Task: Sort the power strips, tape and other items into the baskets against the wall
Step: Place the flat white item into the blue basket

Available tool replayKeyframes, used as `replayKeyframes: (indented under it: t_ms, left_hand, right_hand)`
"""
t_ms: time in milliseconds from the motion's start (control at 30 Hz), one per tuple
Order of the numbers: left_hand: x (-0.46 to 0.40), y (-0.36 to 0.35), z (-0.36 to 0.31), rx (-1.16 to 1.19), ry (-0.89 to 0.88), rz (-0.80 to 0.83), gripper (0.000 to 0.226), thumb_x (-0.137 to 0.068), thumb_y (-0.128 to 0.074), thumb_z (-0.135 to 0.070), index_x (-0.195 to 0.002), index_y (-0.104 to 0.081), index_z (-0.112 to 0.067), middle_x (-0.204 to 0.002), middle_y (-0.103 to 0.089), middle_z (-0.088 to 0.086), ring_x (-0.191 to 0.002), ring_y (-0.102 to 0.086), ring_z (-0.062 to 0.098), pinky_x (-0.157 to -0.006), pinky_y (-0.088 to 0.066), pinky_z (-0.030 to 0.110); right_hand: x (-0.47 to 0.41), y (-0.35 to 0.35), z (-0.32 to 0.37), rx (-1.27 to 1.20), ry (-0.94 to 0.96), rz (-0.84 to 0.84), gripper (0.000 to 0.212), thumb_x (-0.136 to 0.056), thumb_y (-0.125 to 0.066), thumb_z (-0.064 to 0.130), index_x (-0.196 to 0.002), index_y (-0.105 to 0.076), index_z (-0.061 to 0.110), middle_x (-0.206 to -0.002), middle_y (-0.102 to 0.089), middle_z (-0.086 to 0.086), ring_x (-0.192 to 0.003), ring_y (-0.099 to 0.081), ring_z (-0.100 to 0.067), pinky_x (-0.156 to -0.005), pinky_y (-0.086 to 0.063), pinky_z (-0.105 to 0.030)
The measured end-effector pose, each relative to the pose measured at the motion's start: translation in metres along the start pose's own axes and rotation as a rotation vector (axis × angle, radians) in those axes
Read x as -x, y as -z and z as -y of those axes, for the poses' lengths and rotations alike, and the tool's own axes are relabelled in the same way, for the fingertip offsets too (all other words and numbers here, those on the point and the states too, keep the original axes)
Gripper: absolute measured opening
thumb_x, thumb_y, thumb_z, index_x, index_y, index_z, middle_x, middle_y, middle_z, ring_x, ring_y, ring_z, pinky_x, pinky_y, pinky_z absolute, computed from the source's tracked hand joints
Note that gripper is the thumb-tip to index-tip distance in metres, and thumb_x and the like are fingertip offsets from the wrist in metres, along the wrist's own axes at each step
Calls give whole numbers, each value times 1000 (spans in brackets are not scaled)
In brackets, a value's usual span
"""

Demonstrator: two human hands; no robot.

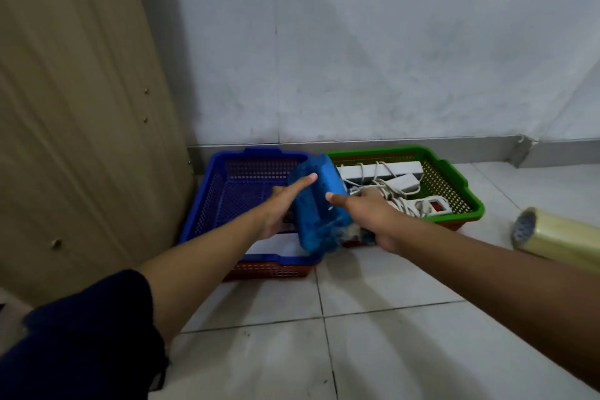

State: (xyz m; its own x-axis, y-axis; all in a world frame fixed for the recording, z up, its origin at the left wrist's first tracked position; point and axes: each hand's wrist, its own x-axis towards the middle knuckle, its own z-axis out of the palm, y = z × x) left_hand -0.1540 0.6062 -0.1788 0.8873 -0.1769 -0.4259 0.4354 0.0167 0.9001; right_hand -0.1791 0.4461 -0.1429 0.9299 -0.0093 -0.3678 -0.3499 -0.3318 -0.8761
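I hold a translucent blue plastic box point(316, 204) with both hands over the right side of the blue basket point(207, 201). My left hand point(282, 204) grips its left side and my right hand point(367, 208) grips its right side. The box is tilted, with small items showing through its lower end. The green basket point(454, 178) stands to the right against the wall and holds white power strips point(383, 170) with tangled cords. A white flat item point(276, 245) lies in the near part of the blue basket.
A roll of clear packing tape point(552, 237) lies on the tiled floor at the right. A tan cabinet side point(81, 107) rises at the left, close to the blue basket. Each basket sits on a red basket point(269, 269) beneath it.
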Motion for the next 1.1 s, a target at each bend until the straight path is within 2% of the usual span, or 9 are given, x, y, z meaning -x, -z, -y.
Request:
replayKeyframes:
  t_ms: [100,200,267,367,533,600,700,867,1100]
  left_hand:
    - [4,20,-7,-52,41,-41,85,-63,-71,-65,-132,-50,-20,-122,-65,6,-106,-66,23,-86,-55,38]
    - [15,43,-17,-80,17,-134,52,-82,-54,-60,-113,-64,-20,-110,-69,5,-98,-65,21,-81,-52,32]
    - [24,56,-22,-82,23,-211,39,-91,-44,-54,-91,-63,-19,-86,-66,1,-78,-61,15,-63,-50,24]
    - [29,76,-19,-147,-7,-317,32,-95,-37,-49,-80,-51,-25,-79,-54,-6,-69,-50,8,-57,-40,22]
    - [29,92,-10,-116,25,-392,27,-96,-35,-47,-103,-50,-25,-97,-49,-6,-71,-48,5,-58,-44,16]
    - [23,97,-5,-105,59,-391,31,-94,-39,-50,-102,-50,-22,-98,-55,-7,-80,-52,9,-77,-45,20]
    - [6,104,6,-224,117,-407,60,-80,-53,-59,-117,-61,-12,-110,-68,7,-96,-65,23,-97,-50,38]
    - [-11,120,28,-478,104,-642,50,-89,-55,-32,-136,-43,-17,-134,-56,11,-116,-57,29,-102,-45,38]
    - [-12,123,24,-1072,107,-863,39,-91,-52,-32,-129,-51,-22,-124,-59,13,-114,-55,33,-89,-47,39]
  right_hand:
    - [-7,-39,8,-186,-55,36,36,-84,-69,30,-105,-53,5,-103,-68,-16,-86,-69,-30,-73,-59,-40]
    - [-19,-77,12,-256,-67,78,34,-81,-72,32,-97,-57,6,-96,-68,-14,-90,-68,-31,-77,-58,-42]
    - [-24,-100,16,-321,-90,101,28,-83,-70,30,-82,-50,11,-87,-65,-12,-88,-68,-32,-69,-57,-39]
    - [-36,-133,18,-256,-85,102,44,-81,-71,35,-103,-52,3,-100,-65,-13,-92,-65,-30,-79,-57,-41]
    - [-61,-177,14,-177,-70,80,62,-75,-75,39,-118,-49,4,-106,-66,-15,-92,-66,-32,-78,-59,-45]
    - [-68,-188,12,-127,-52,88,62,-74,-76,36,-119,-45,6,-110,-62,-16,-97,-64,-34,-81,-57,-48]
    - [-76,-200,7,25,-11,170,47,-80,-68,22,-119,-48,8,-114,-62,-15,-101,-62,-33,-87,-55,-47]
    - [-81,-217,0,208,154,361,44,-89,-52,12,-132,-42,9,-127,-56,-15,-115,-55,-34,-99,-47,-42]
    - [-89,-215,-12,109,167,478,22,-86,-49,0,-95,-50,20,-98,-61,-18,-90,-60,-31,-81,-52,-47]
